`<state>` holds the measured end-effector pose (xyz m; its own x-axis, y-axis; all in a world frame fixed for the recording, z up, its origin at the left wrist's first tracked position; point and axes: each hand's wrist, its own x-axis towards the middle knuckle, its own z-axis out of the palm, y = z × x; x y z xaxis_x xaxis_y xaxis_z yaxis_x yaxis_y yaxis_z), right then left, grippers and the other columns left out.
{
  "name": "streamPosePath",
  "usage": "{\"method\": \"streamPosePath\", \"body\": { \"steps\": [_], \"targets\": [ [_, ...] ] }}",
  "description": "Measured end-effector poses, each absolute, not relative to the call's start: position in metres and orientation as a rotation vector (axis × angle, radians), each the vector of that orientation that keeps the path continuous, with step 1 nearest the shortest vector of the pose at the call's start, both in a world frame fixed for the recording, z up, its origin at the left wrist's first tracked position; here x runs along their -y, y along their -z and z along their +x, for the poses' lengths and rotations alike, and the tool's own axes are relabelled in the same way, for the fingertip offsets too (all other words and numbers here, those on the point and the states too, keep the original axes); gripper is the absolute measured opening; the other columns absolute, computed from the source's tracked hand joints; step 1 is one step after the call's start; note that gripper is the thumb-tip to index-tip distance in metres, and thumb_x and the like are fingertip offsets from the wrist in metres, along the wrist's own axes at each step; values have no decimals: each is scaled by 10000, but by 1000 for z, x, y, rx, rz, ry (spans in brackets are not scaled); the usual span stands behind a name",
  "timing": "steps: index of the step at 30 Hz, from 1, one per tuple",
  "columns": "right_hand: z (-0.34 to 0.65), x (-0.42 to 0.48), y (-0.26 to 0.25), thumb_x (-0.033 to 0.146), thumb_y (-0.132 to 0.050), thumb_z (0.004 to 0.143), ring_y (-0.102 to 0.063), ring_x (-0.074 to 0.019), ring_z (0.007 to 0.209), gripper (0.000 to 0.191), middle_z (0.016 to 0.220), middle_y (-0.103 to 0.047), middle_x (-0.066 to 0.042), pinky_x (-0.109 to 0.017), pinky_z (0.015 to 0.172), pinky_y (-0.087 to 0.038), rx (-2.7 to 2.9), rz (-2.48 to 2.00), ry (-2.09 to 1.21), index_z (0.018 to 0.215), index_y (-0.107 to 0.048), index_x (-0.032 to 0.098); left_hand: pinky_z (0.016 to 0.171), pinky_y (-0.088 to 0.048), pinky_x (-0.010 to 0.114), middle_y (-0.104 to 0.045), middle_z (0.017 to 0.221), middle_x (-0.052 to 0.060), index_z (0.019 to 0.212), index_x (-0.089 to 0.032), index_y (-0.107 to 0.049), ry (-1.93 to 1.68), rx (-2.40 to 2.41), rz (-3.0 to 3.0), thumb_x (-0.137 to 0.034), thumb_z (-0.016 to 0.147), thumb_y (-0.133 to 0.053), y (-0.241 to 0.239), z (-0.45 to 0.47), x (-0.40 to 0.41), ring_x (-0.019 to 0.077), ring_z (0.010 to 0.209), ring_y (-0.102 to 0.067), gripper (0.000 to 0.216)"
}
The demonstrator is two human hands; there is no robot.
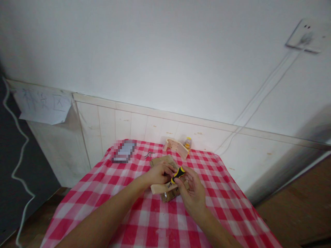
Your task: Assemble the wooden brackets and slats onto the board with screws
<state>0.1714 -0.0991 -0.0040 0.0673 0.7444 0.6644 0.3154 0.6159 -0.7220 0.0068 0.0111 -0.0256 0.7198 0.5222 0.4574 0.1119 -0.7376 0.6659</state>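
Observation:
A screwdriver (178,175) with a yellow and black handle is in my right hand (193,193), its fingers closed around the grip. Its shaft slants down to a pale wooden piece (158,188), where a small dark marking shows. My left hand (160,173) is closed on the far side of that piece, its fingertips near the screwdriver; the fingers partly hide what they grip. Underneath lies a brown paper-like package (168,196) with dark print. Whether a screw sits at the driver's tip cannot be made out.
Behind the hands, a curved wooden bracket (177,147) stands beside a small clear bottle with yellow parts (188,144). Several screws (149,154) lie left of it, near a blurred-out phone-like object (124,151). A checked cloth (144,220) covers the table, which meets the panelled wall (139,125).

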Motion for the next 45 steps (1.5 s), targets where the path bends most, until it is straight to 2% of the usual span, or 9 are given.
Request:
{"method": "streamPosePath", "body": {
  "steps": [8, 23, 36, 45],
  "targets": [
    [168, 99, -2, 220, -733, 877, -760, -233, 962, 420, 1127, -757, -70, -391, 857, -640, 1482, -910, -362, 1281, -651, 303, 1023, -475, 376, -803, 1051, 67, 865, -210, -825, -859, -482, 2301, -141, 812, -692, 24, 8, -11, 213, 1001, -713, 158],
    [169, 99, -3, 267, -751, 869, -748, -242, 946, 411, 1110, -743, -90, -395, 827, -633, 1459, -931, -384, 1268, -654, 273, 990, -502, 353, -800, 1096, 70, 914, -214, -829, -870, -430, 2317, -135, 826, -681, 20, 7, -10, 215, 1027, -726, 190],
    [168, 105, -7, 277, -698, 920, -740, -265, 1067, 400, 1197, -731, -113, -434, 906, -629, 1480, -907, -416, 1312, -615, 267, 989, -511, 365, -810, 1034, 76, 901, -210, -830, -871, -424, 2306, -109, 784, -691, 22, 9, -12, 234, 1035, -726, 208],
    [167, 103, -4, 342, -734, 900, -751, -267, 1011, 402, 1155, -745, -118, -435, 879, -639, 1436, -936, -414, 1284, -648, 259, 986, -511, 379, -801, 1056, 88, 830, -188, -815, -896, -451, 2310, -89, 769, -697, 28, 9, -15, 228, 1002, -730, 166]
  ]
}}
